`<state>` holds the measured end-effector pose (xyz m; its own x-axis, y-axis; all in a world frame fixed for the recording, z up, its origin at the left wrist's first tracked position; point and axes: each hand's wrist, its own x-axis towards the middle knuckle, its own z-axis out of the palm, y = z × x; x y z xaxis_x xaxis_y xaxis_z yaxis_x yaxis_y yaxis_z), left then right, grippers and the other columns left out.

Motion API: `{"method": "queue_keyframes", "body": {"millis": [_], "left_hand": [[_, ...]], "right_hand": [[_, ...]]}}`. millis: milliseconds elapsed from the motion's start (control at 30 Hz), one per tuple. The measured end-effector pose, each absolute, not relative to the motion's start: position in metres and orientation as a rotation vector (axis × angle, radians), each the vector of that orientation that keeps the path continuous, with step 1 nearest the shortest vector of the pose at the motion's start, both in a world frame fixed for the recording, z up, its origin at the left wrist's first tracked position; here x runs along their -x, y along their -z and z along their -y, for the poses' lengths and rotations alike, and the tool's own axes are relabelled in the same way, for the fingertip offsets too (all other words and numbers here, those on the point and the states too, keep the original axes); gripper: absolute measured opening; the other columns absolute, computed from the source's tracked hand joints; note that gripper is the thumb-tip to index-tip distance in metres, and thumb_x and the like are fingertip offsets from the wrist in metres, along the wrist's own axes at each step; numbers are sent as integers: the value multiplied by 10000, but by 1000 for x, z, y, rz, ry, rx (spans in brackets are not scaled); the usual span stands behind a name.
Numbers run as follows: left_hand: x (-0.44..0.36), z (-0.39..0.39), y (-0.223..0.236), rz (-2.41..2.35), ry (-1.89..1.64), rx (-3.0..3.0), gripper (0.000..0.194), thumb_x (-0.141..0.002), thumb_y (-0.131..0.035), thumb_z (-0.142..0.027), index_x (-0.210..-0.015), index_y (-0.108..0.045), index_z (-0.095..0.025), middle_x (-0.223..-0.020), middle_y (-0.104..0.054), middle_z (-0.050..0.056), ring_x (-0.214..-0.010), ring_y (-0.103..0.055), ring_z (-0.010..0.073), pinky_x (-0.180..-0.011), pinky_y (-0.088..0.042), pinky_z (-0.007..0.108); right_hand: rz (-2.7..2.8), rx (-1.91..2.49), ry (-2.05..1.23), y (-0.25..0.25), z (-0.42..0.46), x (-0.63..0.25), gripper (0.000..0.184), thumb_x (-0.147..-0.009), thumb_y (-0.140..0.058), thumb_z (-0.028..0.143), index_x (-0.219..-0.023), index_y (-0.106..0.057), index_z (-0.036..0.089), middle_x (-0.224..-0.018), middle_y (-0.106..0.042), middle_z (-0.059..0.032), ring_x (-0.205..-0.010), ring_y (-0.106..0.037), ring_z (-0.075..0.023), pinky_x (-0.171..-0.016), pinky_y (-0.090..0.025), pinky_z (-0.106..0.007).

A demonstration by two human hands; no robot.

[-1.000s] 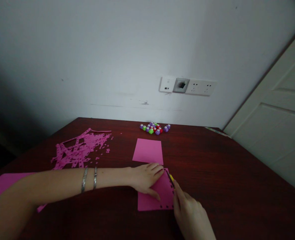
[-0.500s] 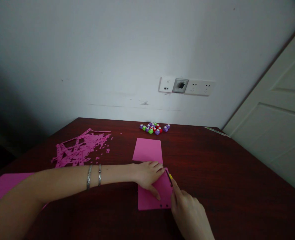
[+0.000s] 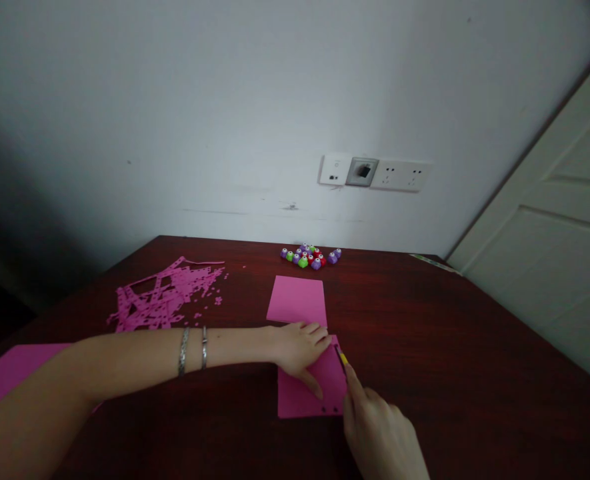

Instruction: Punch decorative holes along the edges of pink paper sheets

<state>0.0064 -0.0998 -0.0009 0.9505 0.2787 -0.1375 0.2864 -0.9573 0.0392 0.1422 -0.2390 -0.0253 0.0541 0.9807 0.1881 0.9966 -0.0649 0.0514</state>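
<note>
My left hand point(image 3: 302, 350) lies flat, fingers spread, on a pink sheet point(image 3: 295, 402), pressing it to the table. Small dark holes or marks show near the sheet's lower right corner. My right hand point(image 3: 377, 420) is closed around a utility knife point(image 3: 343, 358), slim, with yellow and dark parts. Its tip is at the sheet's upper right edge, just right of my left fingertips. Most of the handle is hidden in my right hand. Just beyond my left hand lies another pink sheet point(image 3: 297, 300), plain and flat.
Pink cut scraps point(image 3: 169, 293) are heaped at the left of the dark red table point(image 3: 439, 347). A larger pink sheet point(image 3: 15, 370) lies partly under my left forearm. Several purple, green and red small pieces point(image 3: 303, 257) sit at the back, near the wall point(image 3: 225, 120). A thin strip point(image 3: 435, 263) lies back right.
The knife has shifted slightly toward me along the sheet's right edge, and more of its yellow part shows. My left hand stays flat on the sheet.
</note>
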Motion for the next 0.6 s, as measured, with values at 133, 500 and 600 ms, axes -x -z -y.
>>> {"method": "queue_keyframes", "body": {"millis": [133,500,600], "left_hand": [[-7,101,-3,-442,246,-3029,829,-733,-443,-651,-1300,-338,-55,-1302,-413,209,-1150,-425,306,-922,-347,383],[-6,101,-3,-443,266,-3016,875,-738,-417,-665,-1346,-276,-52,-1343,-373,205,-1195,-385,311,-949,-329,389],[-6,100,-2,-442,262,-3026,887,-738,-413,-669,-1353,-262,-47,-1348,-366,211,-1208,-373,311,-954,-325,387]], "right_hand": [[2056,2207,371,26,244,-140,383,-793,-457,111,-1149,-586,165,-597,-647,-18,-445,-630,-165,-367,-420,-208],[2093,2139,437,30,255,-144,385,-783,-462,121,-1137,-602,178,-572,-624,-3,-399,-609,-148,-334,-405,-197],[2104,2128,443,31,258,-145,380,-787,-456,126,-1130,-608,185,-568,-620,-1,-387,-604,-136,-327,-396,-183]]}}
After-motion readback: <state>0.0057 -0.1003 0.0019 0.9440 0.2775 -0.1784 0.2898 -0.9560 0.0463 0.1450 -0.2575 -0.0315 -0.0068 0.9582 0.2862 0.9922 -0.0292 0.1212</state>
